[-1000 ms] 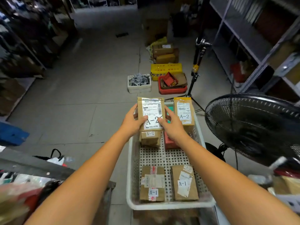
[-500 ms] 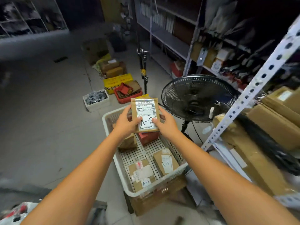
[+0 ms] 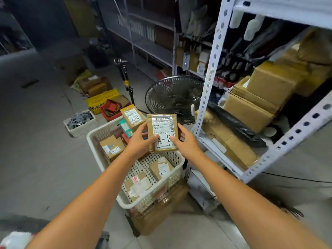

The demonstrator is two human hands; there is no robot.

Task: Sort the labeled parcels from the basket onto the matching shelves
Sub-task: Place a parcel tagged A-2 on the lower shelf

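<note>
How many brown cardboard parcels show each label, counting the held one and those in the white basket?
A-2: 3, the held brown cardboard parcel, the far-end parcel and the left-side parcel in the white plastic basket
A-1: 1, the right-side parcel
Label unreadable: 1, the nearest parcel
Total: 5

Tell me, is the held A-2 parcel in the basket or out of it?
Out. The left hand and right hand grip the A-2 parcel by its sides, held up clear of the white basket.
</note>
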